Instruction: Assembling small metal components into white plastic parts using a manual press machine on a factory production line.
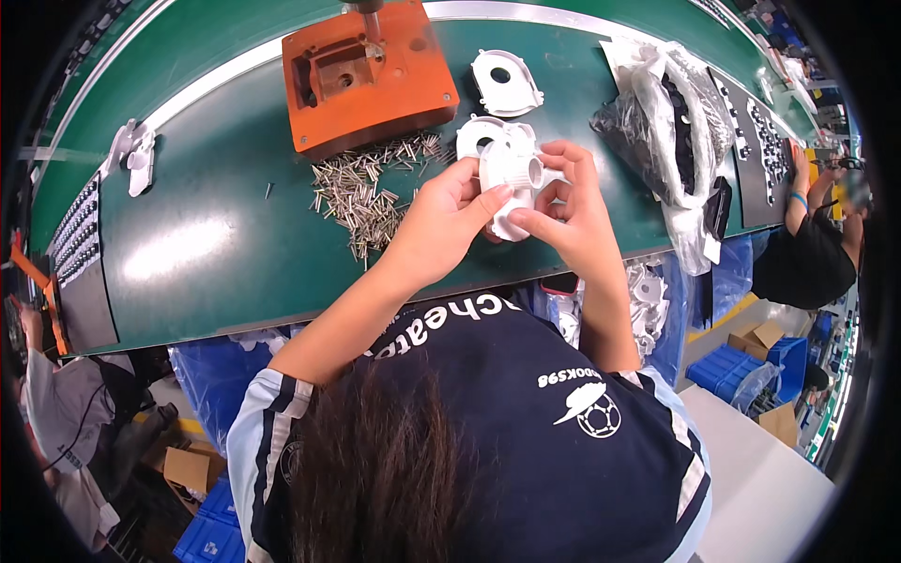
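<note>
Over the green table's near side I hold a white plastic housing (514, 169) with a short round tube on it. My left hand (455, 211) grips its left side, thumb across the front. My right hand (574, 206) has its fingers curled round the right side, with the thumb low on the part. Just behind it lies a similar white part (469, 136), partly hidden by the held one. Farther back rests another white housing (514, 98) with a round hole. A loose heap of small metal pins (361, 202) spreads to the left of my hands.
An orange fixture block (413, 98) stands behind the pins, under a metal spindle (374, 28). To the right sits a clear plastic bag (643, 122) with black contents. White parts (141, 164) lie far left. Co-workers (807, 258) are at both sides; blue crates (723, 371) stand lower right.
</note>
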Tool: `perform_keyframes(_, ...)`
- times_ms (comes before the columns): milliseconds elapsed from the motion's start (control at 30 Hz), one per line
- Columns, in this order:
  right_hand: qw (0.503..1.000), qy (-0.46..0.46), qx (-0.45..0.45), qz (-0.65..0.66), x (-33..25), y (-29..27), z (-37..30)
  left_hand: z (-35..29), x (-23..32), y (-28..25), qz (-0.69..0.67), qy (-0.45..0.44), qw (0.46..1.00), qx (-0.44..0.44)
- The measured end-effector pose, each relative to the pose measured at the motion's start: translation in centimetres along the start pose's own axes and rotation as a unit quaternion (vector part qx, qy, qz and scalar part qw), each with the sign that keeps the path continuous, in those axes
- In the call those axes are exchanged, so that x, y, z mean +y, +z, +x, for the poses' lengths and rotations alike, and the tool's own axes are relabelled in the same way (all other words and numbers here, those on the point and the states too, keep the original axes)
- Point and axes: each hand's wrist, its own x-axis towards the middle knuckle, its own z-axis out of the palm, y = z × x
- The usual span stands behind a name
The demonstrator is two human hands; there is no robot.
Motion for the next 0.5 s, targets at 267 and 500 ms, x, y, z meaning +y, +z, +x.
perform_keyframes(267,0.996,-0.004,0.028,0.090,1.2,0.8,1.0,0.4,-0.4,-1.1,0.094,0.003,0.996,0.001)
perform_keyframes(500,0.954,-0.139,0.081,-0.253,2.5,1.8,3.7,0.6,1.1,-2.2,0.379,0.071,0.915,0.118)
